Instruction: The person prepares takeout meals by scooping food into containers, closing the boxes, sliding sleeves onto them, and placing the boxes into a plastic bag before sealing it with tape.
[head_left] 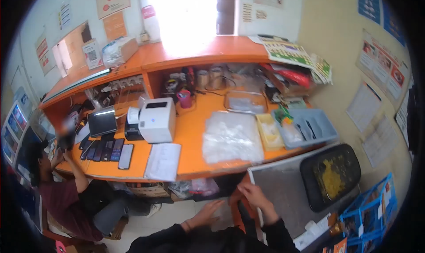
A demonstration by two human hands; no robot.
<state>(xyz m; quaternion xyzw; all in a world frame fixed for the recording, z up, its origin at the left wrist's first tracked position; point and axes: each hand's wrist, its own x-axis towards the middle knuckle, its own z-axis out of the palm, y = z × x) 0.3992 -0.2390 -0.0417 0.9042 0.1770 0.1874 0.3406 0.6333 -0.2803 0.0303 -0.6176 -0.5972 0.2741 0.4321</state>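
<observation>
My left hand is held low in front of me, below the edge of the orange counter, with its fingers stretched out and nothing in it. To its right, my right hand is raised beside the corner of a grey-topped table. Its fingers are curled together, and whatever they may hold is too small to make out. Nearest on the counter lies a stack of clear plastic bags. A black tray with yellow food stands on the grey-topped table.
A seated person is at the left. The counter bears phones, an open notebook, a white printer, a yellow tray and a blue tray. A blue rack stands at the lower right.
</observation>
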